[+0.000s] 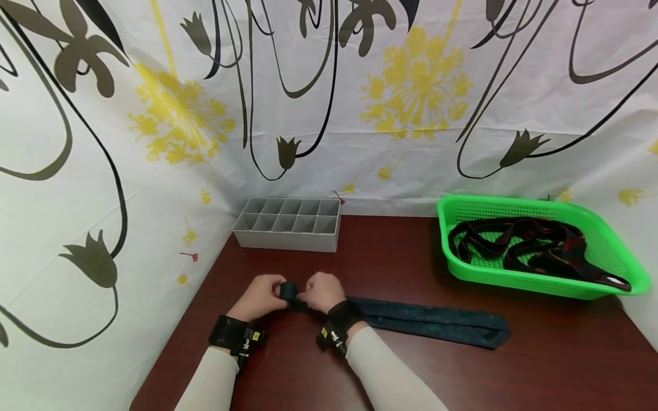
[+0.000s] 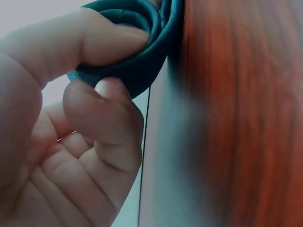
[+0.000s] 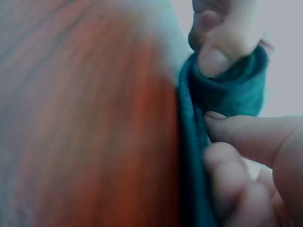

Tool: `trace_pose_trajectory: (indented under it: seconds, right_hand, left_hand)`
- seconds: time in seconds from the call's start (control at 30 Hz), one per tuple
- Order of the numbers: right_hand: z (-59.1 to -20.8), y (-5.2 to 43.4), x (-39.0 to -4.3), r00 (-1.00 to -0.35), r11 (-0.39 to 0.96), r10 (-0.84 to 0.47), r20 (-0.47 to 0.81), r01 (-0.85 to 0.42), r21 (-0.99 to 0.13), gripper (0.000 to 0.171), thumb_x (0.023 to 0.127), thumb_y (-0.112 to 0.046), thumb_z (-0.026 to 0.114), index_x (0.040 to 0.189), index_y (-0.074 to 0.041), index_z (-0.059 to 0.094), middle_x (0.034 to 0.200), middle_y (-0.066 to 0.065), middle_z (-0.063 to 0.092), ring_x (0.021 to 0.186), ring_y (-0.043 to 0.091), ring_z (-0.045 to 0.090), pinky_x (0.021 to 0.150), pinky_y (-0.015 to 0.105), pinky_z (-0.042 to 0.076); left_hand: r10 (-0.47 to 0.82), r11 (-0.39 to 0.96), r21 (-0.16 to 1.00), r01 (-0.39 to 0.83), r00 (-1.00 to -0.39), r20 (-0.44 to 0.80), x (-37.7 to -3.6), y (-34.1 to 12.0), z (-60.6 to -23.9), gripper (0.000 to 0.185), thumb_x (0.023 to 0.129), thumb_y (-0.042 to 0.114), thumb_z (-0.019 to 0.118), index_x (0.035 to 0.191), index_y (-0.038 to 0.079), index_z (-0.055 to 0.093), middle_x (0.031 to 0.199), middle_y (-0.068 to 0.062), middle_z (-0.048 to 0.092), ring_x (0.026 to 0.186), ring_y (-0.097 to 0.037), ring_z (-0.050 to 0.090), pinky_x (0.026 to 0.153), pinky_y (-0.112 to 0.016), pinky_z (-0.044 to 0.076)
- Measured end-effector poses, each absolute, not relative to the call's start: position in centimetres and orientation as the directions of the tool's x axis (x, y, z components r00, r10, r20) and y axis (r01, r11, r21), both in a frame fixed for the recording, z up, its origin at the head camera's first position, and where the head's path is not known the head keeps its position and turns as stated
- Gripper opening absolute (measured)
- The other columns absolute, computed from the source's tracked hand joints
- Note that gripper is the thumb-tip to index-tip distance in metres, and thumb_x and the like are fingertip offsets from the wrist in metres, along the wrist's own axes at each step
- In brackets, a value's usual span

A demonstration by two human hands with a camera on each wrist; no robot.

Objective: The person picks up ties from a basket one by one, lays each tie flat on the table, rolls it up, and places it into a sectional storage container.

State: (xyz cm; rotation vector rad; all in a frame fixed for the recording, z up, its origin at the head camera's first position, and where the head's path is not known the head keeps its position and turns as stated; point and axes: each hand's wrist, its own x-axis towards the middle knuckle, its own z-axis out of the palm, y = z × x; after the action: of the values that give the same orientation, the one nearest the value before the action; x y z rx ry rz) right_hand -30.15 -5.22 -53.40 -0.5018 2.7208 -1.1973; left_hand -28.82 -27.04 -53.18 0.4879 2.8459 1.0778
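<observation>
A dark teal necktie (image 1: 432,321) lies across the brown table (image 1: 411,371), its left end wound into a small roll (image 1: 289,292). My left hand (image 1: 259,298) pinches that roll (image 2: 137,42) between thumb and fingers. My right hand (image 1: 321,292) grips the same roll (image 3: 227,90) from the right side, fingers curled on the fabric. The unrolled length of the tie trails off to the right, ending in its wide tip (image 1: 496,335).
A grey divided organizer box (image 1: 288,224) with empty compartments stands at the back of the table. A green plastic basket (image 1: 534,242) at the back right holds several dark ties. A flower-patterned cloth (image 1: 329,103) hangs behind and to both sides.
</observation>
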Motion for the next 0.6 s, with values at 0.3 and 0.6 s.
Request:
trace_pose_trajectory:
  seconds: [0.3,0.6]
  right_hand:
    - [-52.4,-4.1,-30.1,-0.872,0.478,-0.490,0.001,-0.270,-0.836,0.031,0.079,-0.017,0.091,0.104,-0.017,0.073,0.071,-0.004,0.072,0.063,0.009,0.068,0.065,0.026,0.053]
    - [-52.6,-4.3,-29.7,-0.860,0.498,-0.499,0.105,-0.384,-0.778,0.041,0.076,-0.024,0.096,0.110,-0.018,0.073,0.080,-0.008,0.069,0.074,0.004,0.061,0.075,0.024,0.052]
  left_hand:
    - [0.302,0.793,0.538,0.285,-0.952,0.060,-28.4,-25.4,-51.9,0.023,0.074,0.003,0.083,0.086,0.014,0.067,0.064,0.004,0.049,0.059,-0.012,0.047,0.060,-0.027,0.040]
    - [0.277,0.801,0.549,0.237,-0.961,0.010,-28.3,-24.6,-51.8,0.023,0.076,0.003,0.084,0.090,0.011,0.067,0.068,0.001,0.052,0.063,-0.014,0.049,0.062,-0.029,0.041]
